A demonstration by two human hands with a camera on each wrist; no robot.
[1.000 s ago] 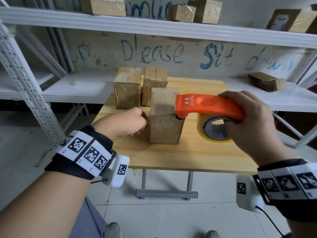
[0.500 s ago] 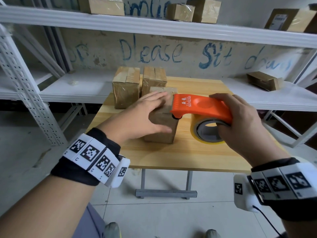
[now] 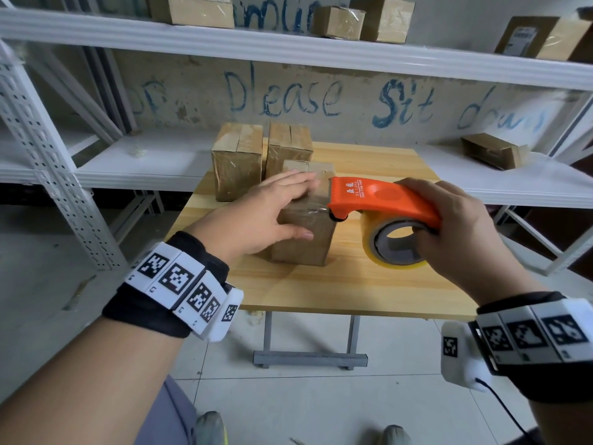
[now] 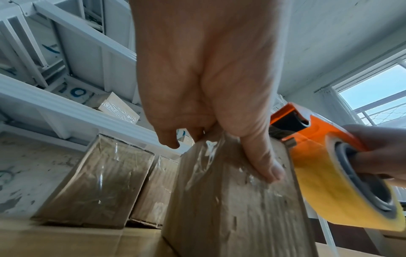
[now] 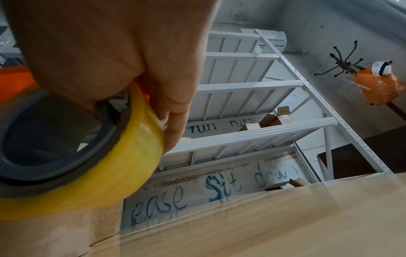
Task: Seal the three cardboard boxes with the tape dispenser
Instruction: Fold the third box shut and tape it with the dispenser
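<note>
The small brown cardboard box [image 3: 305,232] nearest the person stands upright on the pale wooden table [image 3: 353,284], directly under the left hand [image 3: 266,213], whose straight fingers are laid flat across its top while the thumb rests on the near face, over clear tape. Just beside that hand's fingertips, the orange plastic tape dispenser [image 3: 382,200] with its yellowish roll of tape [image 3: 398,248] is gripped by the right hand [image 3: 462,232], fingers curled through the grey core; its toothed end sits at the box's top right edge. A short stretch of clear film appears to run from the blade to the box. From here the strip could be torn crookedly or lifted off if the dispenser is pulled away before the tape is pressed down, and the light box could be tipped or dragged if the flat hand eases off. The blade also lies close to the left fingertips. Beyond the left hand, two more tall cardboard boxes [image 3: 237,162] [image 3: 288,149] stand side by side, glossy with tape; all three are closed, so their contents cannot be told.
</note>
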